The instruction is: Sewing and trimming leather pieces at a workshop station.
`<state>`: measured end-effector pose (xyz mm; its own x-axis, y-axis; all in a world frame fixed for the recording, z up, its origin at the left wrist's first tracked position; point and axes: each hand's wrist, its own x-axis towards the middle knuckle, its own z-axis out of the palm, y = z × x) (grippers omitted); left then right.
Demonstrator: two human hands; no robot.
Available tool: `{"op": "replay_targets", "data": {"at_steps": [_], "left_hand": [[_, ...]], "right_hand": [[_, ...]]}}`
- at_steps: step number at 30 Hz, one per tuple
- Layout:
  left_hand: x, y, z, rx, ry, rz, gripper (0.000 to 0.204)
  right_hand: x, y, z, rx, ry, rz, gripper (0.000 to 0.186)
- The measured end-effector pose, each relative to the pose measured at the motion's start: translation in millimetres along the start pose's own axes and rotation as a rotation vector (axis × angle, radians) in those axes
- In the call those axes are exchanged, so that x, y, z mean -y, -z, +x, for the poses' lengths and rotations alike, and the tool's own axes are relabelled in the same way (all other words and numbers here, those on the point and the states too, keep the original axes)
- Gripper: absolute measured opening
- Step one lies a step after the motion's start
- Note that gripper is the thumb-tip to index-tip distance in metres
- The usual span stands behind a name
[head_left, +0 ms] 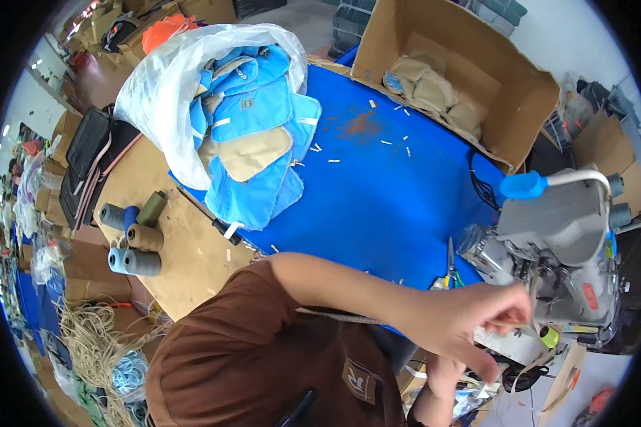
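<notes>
My left hand [470, 317] reaches across to the right, beside the grey sewing machine [559, 228]. Its fingers are curled in close to the machine's front, the thumb pointing down; whatever they may grip is hidden. Below and partly behind it is my right hand [443, 373], its fingers covered by the left one. A pale strip [523, 377] hangs below the machine near both hands. Scissors [450, 265] with yellow and green handles lie on the blue tabletop [377, 192], left of the machine.
A clear plastic bag [149, 107] full of blue and beige fabric pieces [253, 114] stands at the far left of the table. Behind, a cardboard box [509, 92] holds beige pieces [427, 82]. Thread spools [144, 238] stand on brown board at left. Small scraps dot the tabletop.
</notes>
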<state>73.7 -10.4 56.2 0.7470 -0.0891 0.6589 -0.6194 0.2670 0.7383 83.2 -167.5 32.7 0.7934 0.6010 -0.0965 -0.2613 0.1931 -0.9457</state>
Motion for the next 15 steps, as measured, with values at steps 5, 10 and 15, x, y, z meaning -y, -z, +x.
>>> {"op": "replay_targets", "data": {"at_steps": [5, 10, 15], "left_hand": [[-11, -24, -52, -0.237, 0.132, 0.716, 0.104], [-20, -44, -155, -0.24, 0.553, 0.555, 0.025], [-176, -21, -323, -0.972, 1.04, 1.178, 0.029]], "right_hand": [[-2, 25, 1, 0.213, 0.043, -0.264, 0.036], [73, 73, 9, 0.344, 0.394, 0.206, 0.03], [159, 126, 21, -0.143, 0.793, 0.167, 0.031]]}}
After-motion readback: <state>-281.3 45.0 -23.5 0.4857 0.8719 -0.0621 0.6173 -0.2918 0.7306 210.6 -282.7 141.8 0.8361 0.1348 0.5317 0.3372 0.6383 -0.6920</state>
